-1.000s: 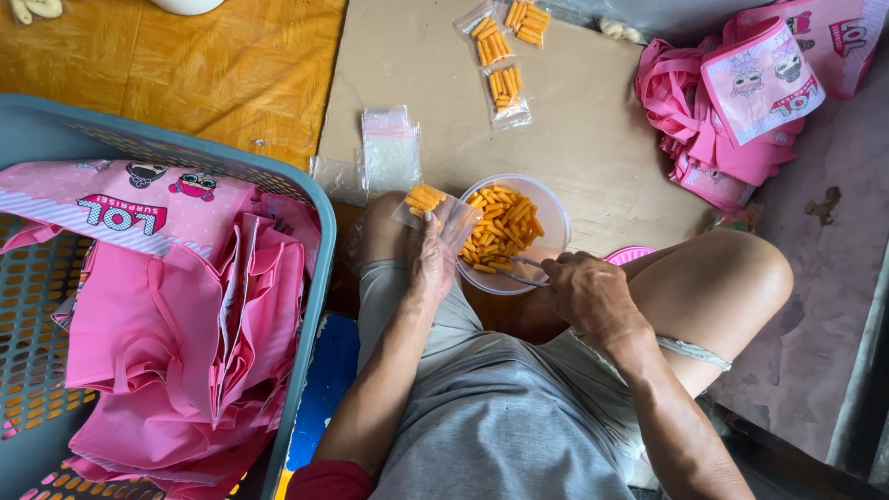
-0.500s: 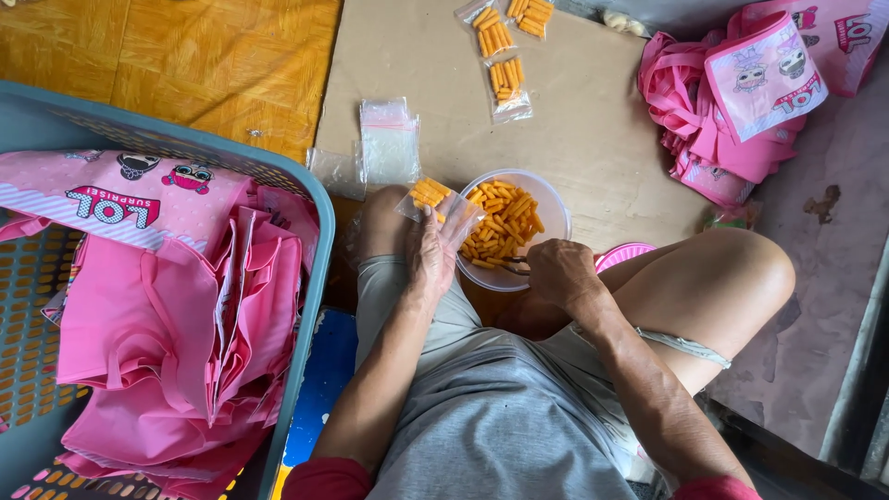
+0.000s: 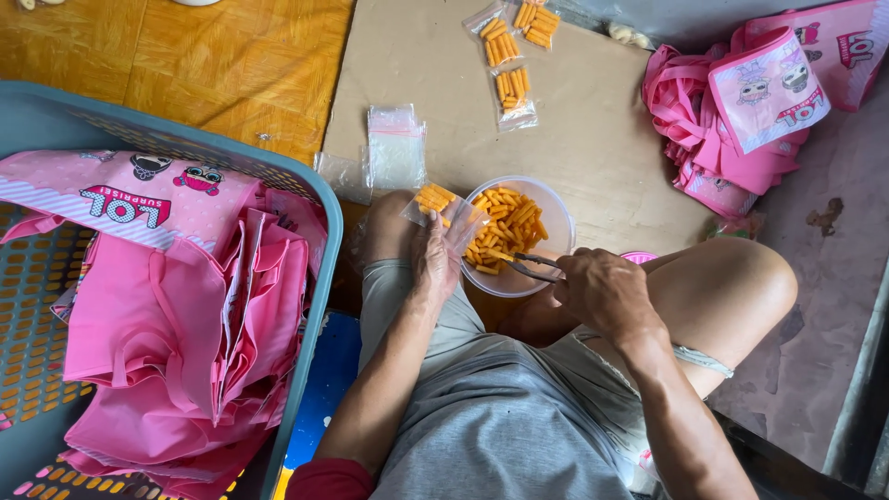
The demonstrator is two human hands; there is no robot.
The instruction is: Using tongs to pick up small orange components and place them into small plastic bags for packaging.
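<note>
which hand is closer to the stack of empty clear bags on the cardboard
Left. The left hand holds a small clear bag just below the stack of empty clear bags. The right hand is farther off, right of the bowl, gripping tongs.

Grey basket [image 3: 319, 199] of pink bags [image 3: 185, 324], pile of pink bags [image 3: 741, 111] at right, filled snack packets [image 3: 512, 56], empty plastic bags [image 3: 396, 148], cardboard sheet [image 3: 602, 139]

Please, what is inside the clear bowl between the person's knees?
The clear bowl holds many orange snack sticks. The tongs in the right hand reach into them. The bowl's bottom is covered by the sticks.
</note>
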